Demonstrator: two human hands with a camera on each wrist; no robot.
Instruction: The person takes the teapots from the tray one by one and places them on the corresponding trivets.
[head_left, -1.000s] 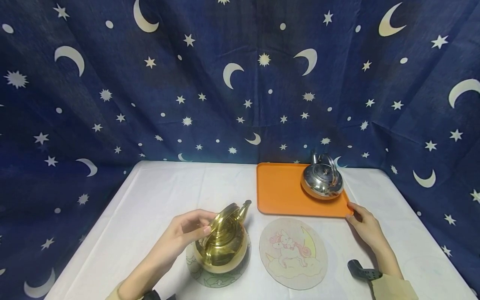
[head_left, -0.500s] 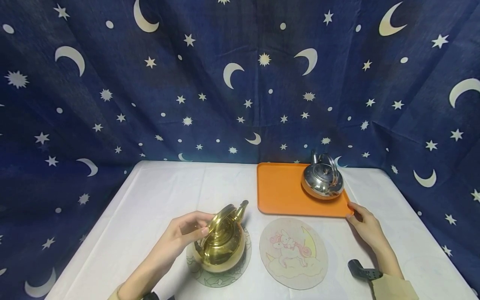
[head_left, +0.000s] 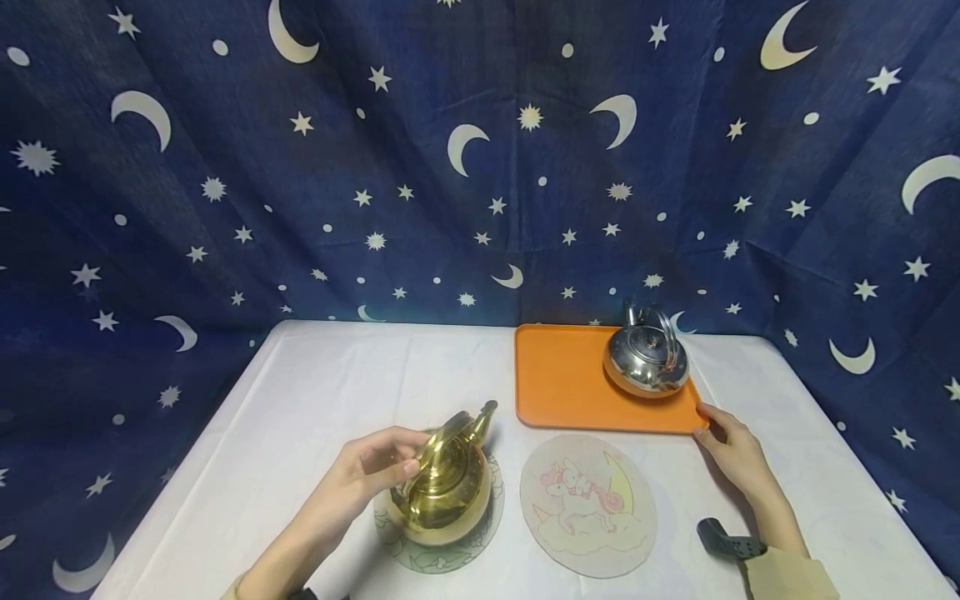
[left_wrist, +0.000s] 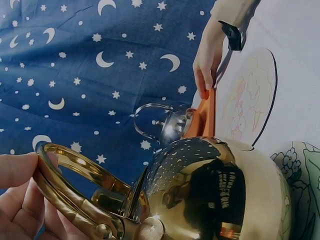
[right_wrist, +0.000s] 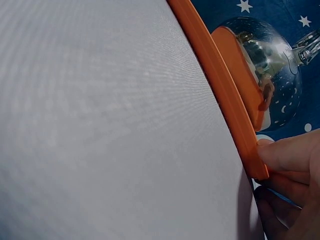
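Note:
My left hand (head_left: 372, 465) grips the arched handle of a shiny gold kettle (head_left: 450, 500), its spout pointing away and to the right. Under the kettle is a round mat with a green line drawing (head_left: 427, 562); I cannot tell whether the kettle's base touches it. In the left wrist view, thumb and fingers pinch the gold handle (left_wrist: 75, 197). At the near right corner of an orange tray (head_left: 562, 379), my right hand (head_left: 733, 454) pinches the rim, as the right wrist view confirms. A silver kettle (head_left: 647, 367) stands on the tray's right part.
A second round mat (head_left: 588, 504), with a pink unicorn drawing, lies between the gold kettle and my right forearm. White cloth covers the table (head_left: 322, 375). A dark blue curtain (head_left: 420, 167) with moons and stars hangs behind its far edge.
The gold kettle and left hand have shifted slightly left over the mat, mostly in the first half second. My right hand, the tray and the silver kettle have stayed in place.

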